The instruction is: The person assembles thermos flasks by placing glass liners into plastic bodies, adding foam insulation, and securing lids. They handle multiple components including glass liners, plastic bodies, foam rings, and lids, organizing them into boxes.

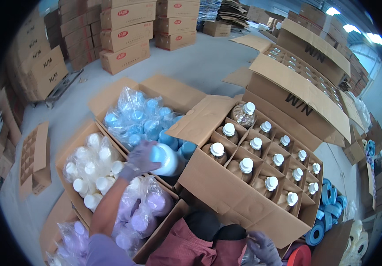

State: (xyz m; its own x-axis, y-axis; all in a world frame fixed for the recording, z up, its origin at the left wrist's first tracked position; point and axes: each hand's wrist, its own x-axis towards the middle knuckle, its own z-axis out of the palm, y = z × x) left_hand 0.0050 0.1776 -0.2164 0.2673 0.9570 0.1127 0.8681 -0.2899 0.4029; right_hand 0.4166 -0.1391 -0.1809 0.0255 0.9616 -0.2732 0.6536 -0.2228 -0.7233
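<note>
My left hand, in a greyish-purple glove, is closed around one end of a light blue bottle. It holds the bottle tilted above the near edge of a carton of blue bottles wrapped in clear plastic. My right hand, also gloved, is low beside my knee and the near wall of a divided carton. Its fingers look loosely apart with nothing visible in them; clear plastic shows just below. In that carton's cells, clear bottles with white caps stand upright.
Cartons of bagged white bottles and purple bottles adjoin on the left. Open cartons of bottles stand behind at right. Blue rolls and a red roll lie lower right. Stacked boxes line the back.
</note>
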